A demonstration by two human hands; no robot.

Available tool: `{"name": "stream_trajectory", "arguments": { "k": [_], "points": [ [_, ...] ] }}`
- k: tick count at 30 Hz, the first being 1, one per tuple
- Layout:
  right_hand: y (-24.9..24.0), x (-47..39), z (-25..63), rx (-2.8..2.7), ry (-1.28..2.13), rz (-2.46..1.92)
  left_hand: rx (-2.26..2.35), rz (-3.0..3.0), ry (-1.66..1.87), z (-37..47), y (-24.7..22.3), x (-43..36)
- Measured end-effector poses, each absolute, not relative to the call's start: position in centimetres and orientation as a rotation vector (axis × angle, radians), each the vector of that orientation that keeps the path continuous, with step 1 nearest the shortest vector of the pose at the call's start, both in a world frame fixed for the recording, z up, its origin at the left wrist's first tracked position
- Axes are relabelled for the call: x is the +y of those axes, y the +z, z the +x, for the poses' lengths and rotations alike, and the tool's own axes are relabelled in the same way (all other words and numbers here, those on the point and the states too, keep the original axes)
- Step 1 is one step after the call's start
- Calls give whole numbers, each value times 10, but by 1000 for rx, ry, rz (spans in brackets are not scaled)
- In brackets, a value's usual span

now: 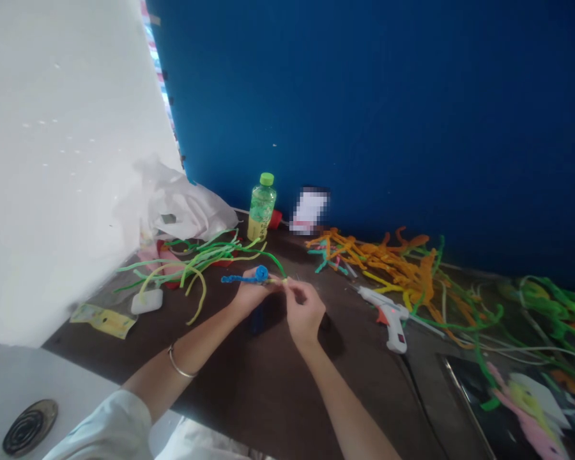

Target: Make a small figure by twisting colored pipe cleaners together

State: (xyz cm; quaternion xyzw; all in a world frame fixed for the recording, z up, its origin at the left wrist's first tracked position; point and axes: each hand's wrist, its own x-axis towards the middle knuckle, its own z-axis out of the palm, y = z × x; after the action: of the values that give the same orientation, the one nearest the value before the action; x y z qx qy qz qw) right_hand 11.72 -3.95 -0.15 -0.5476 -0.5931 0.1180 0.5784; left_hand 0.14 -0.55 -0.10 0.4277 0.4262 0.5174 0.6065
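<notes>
My left hand [252, 296] is closed on a blue pipe-cleaner piece [242, 278], which has a coiled round end and a twisted length sticking out to the left. Close by on its right, my right hand [305, 313] pinches with thumb and forefinger at a green pipe cleaner [276, 258], whose free part arcs up and left. Between the two hands a small yellowish bit shows, and how the pieces join there is too small to tell. Both hands are above the dark table [249, 390].
Green pipe cleaners [206, 255] lie to the left by a white case [147, 301]. Behind stand a bottle [262, 207] and a phone [309, 211]. Orange pipe cleaners [378, 255] and a corded glue gun [388, 314] are on the right. A blue wall [364, 115] closes the back.
</notes>
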Motion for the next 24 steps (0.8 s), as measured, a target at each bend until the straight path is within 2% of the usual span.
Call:
{"name": "stream_trajectory", "arguments": {
  "k": [6,14,20,24],
  "points": [
    [2,-42,104,-1022,663,-1336,1096,1093,1305,2,-2,-9],
    [0,-42,101,-1018,744,-1183,848,556,1327,9,-2,-11],
    [-5,-34,108,-869,972,-1100,725,341,1162,8,1,-11],
    [-4,-27,117,-851,1245,-952,685,351,1026,1,4,-9]
  ]
}}
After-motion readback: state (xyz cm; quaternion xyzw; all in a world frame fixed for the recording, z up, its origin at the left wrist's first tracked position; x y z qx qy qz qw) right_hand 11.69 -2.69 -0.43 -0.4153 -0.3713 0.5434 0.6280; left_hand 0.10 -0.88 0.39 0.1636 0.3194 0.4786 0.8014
